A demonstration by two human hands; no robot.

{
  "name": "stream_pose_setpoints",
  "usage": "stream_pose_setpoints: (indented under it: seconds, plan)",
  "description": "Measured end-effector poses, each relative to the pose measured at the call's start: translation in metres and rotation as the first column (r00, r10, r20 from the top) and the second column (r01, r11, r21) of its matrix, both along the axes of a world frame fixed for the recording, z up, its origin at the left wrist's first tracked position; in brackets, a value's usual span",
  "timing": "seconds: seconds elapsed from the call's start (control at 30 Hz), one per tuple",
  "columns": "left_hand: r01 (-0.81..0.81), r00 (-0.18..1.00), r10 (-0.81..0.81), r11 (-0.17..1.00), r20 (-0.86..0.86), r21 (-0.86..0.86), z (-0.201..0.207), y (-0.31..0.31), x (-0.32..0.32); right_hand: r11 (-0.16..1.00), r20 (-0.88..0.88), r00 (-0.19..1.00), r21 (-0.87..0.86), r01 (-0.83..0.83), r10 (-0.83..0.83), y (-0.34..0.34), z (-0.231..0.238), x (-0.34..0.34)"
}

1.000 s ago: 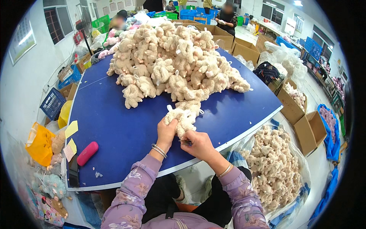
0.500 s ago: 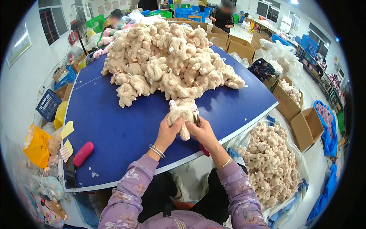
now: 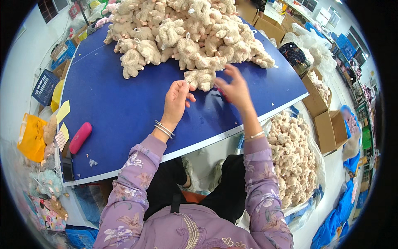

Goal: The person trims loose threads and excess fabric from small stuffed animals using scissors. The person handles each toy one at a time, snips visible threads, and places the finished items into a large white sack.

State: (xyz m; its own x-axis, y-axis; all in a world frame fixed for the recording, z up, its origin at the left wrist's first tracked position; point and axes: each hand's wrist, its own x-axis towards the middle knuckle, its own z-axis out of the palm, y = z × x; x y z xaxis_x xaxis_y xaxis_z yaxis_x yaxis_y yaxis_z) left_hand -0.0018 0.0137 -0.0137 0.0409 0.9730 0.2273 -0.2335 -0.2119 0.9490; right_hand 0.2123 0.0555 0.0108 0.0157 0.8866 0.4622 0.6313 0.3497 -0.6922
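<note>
A cream, fluffy plush toy lies on the blue tabletop at the near edge of a large heap of similar plush toys. My left hand is beside its left edge, thumb and forefinger pinched together and the other fingers curled. Whether anything small is between those fingertips is hidden. To the right of the toy, my right hand is raised and smeared by motion. Red-handled scissors show partly under its fingers, their blades hard to make out.
The blue table has a pale edge strip. A pink case and yellow paper lie at its left. Right of the table, a plastic-lined pile of plush toys sits on the floor, near an open cardboard box.
The plush toy held between both hands has gone forward onto the table by the heap. Both hands have come off its middle and moved apart; the view has tipped downward.
</note>
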Motion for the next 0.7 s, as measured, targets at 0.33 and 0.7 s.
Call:
stream_pose_setpoints:
  seconds: [0.33,0.7]
  plan:
    - [-0.092,0.721,0.382,0.88,-0.578,0.467,0.01,-0.008,-0.003,0.887,-0.274,0.919,-0.29,-0.361,0.284,-0.033,0.038,-0.032]
    - [0.22,0.961,-0.146,0.918,0.236,-0.33,0.02,-0.009,-0.004,0.907,-0.762,0.648,-0.265,-0.328,0.012,-0.045,0.022,-0.004]
